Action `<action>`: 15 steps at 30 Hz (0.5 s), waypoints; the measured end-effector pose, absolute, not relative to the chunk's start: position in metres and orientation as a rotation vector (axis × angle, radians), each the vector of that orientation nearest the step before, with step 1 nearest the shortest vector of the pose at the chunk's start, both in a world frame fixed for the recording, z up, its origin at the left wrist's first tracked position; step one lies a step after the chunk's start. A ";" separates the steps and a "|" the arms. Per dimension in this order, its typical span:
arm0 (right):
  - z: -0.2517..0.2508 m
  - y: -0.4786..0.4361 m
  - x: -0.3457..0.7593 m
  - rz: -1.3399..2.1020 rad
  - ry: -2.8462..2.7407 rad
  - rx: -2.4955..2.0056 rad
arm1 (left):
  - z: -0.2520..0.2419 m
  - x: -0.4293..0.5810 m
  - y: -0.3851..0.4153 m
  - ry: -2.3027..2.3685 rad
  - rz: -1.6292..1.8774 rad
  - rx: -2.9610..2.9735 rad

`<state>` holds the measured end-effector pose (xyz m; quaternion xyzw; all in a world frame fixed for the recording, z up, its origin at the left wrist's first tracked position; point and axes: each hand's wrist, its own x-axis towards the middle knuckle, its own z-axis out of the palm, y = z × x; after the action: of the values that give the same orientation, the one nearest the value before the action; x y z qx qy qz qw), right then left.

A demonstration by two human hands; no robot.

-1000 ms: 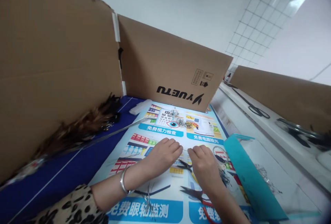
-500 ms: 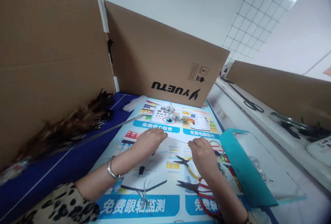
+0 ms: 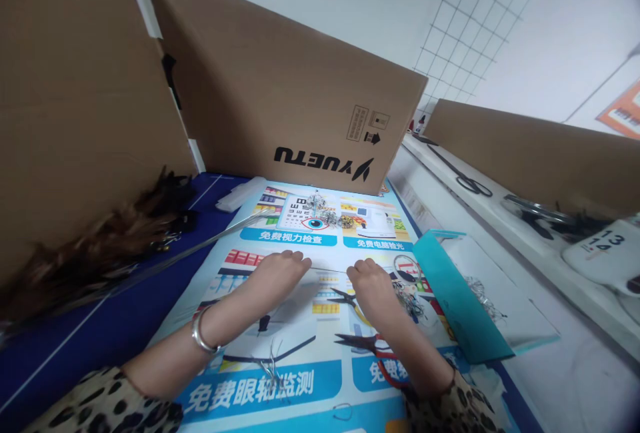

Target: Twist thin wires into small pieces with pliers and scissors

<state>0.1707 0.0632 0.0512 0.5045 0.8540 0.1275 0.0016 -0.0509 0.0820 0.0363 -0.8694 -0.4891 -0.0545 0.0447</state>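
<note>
A thin wire stretches between my two hands above the printed sheet. The fingers of my left hand are pinched round its left end, and those of my right hand round the other. Below the right hand lie yellow-handled pliers and a larger red-handled pair, both partly covered by the hand and forearm. Beside the right wrist is a heap of small metal wire pieces. Several short cut wires lie nearer me, with a small bent wire close to the front.
A teal-edged box with tangled wire pieces stands on the right. Wire clusters lie beyond my hands. Long wires and brown feathery material are on the left. Cardboard panels wall the back and left.
The view has turned slightly, so most things appear shifted left and a bit up. Both hands keep their pinch on the wire, at about the same distance apart.
</note>
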 end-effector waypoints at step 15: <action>0.040 0.065 0.163 0.184 2.524 1.740 | 0.029 -0.044 0.081 -1.580 -0.116 -2.545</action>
<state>0.1626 0.0654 0.0402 0.5662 0.8213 0.0600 0.0350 -0.0435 0.0813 0.0289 -0.8468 -0.5257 -0.0385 0.0720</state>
